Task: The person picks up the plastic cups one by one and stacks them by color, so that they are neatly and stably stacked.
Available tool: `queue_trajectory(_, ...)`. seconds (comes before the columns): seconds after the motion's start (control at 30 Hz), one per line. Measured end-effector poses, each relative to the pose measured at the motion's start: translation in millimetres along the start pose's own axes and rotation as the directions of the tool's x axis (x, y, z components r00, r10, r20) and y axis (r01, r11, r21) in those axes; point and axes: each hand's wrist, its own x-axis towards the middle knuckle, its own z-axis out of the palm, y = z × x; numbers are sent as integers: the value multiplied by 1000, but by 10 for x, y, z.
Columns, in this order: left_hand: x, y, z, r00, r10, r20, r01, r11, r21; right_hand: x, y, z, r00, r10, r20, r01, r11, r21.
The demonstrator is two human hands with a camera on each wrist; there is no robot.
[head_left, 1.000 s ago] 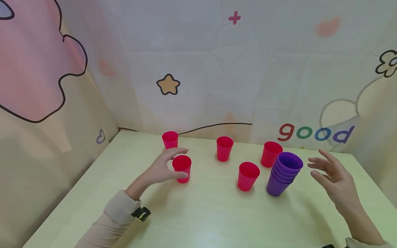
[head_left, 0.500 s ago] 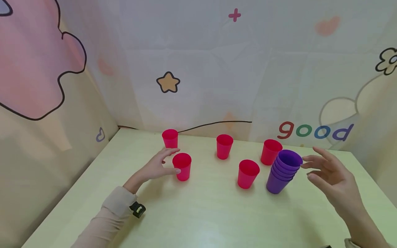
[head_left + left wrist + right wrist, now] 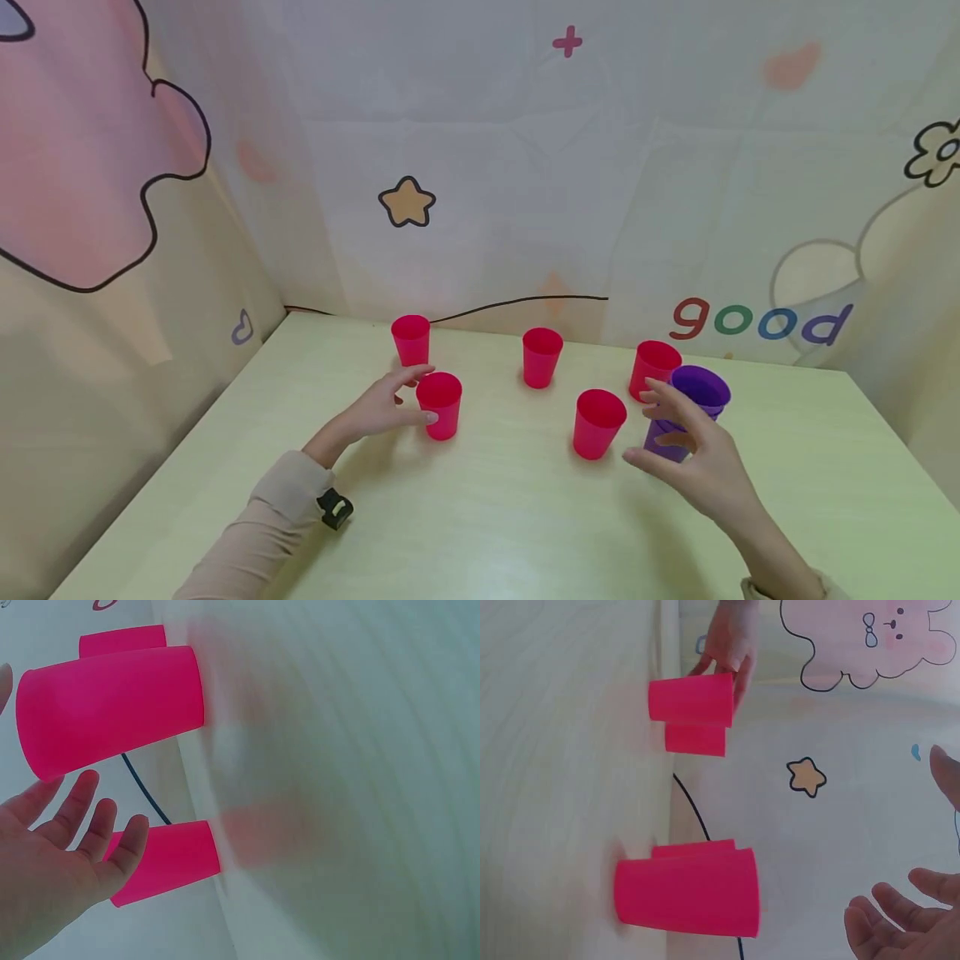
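Observation:
My left hand (image 3: 375, 408) is at the left side of the front-left red cup (image 3: 441, 407), thumb and fingers spread apart. In the left wrist view its loosely bent fingers (image 3: 79, 810) lie close to that cup's rim, and the back-left cup (image 3: 176, 859) shows partly behind them. My right hand (image 3: 701, 462) hovers before a stack of purple cups (image 3: 701, 387), partly covering it, fingers parted and holding nothing. Just left of its thumb stands the front-middle red cup (image 3: 598, 425). The right wrist view shows this cup (image 3: 686, 892) upright on the table, apart from the hand.
Further back are more upright red cups: one at the left (image 3: 411, 340), one in the middle (image 3: 542, 358), and one at the right (image 3: 654, 367) beside the purple stack. A printed curtain (image 3: 480, 167) rises behind the pale table (image 3: 495, 533).
My right hand has moved left from beside the purple stack to in front of it. My left hand has drawn back slightly from the front-left red cup. The cups stay in place.

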Motion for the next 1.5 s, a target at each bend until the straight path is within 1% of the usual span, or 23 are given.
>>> queue_trajectory(0.13,8,-7,6,1000,-6,-10,6,1000,-2,50,59,178,998,64,18,-64,998,10)
queue_trajectory(0.27,17,-35,22,1000,2,-23,-2,1000,-4,90,135,329,996,91,14,-91,996,14)
queue_trajectory(0.37,26,-47,29,1000,7,-26,-7,1000,-6,126,173,408,994,104,17,-104,995,5)
queue_trajectory(0.53,38,-47,18,1000,2,-19,-2,1000,-12,198,201,504,984,167,66,-167,986,-12)
queue_trajectory(0.73,46,-10,-5,1000,1,-13,-1,1000,-17,285,239,568,965,246,93,-244,969,-30)
queue_trajectory(0.97,36,-34,-10,999,-23,-25,22,999,-39,383,325,623,933,346,98,-352,935,48)
queue_trajectory(1.13,16,-65,5,1000,-15,-28,13,998,-56,411,368,663,909,404,104,-413,907,83)
queue_trajectory(1.2,13,-66,12,999,-13,-32,11,998,-57,415,373,676,902,419,104,-428,899,91)
queue_trajectory(1.5,11,-56,14,999,4,-44,-6,999,-41,428,380,713,904,421,71,-427,899,102)
